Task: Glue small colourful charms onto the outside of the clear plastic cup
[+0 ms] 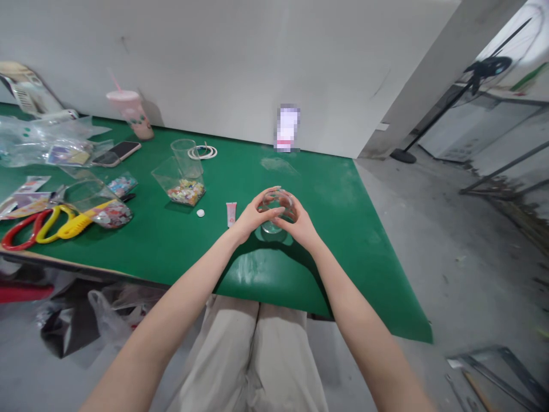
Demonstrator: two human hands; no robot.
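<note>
no readable text, numbers or brand names, screen of propped phone (287, 127) pixelated

Two hands, one left hand (257, 210) and one right hand (300, 222); four clear vessels: one round vessel (273, 224), one tall vessel (187, 155), two bead-filled vessels (187, 191); one pink drink cup (132, 114); one dark phone (124, 152); one small tube (231, 214); one white cap (200, 213); one coiled white cable (207, 152); two handle loops (21, 243), red and yellow.

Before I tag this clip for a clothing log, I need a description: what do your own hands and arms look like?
Both forearms, left forearm and right forearm, are bare, with no sleeve in view. The left hand and right hand are slender and ungloved, with no ring, watch or bracelet visible. The nails are too small to tell whether they are polished.
</note>
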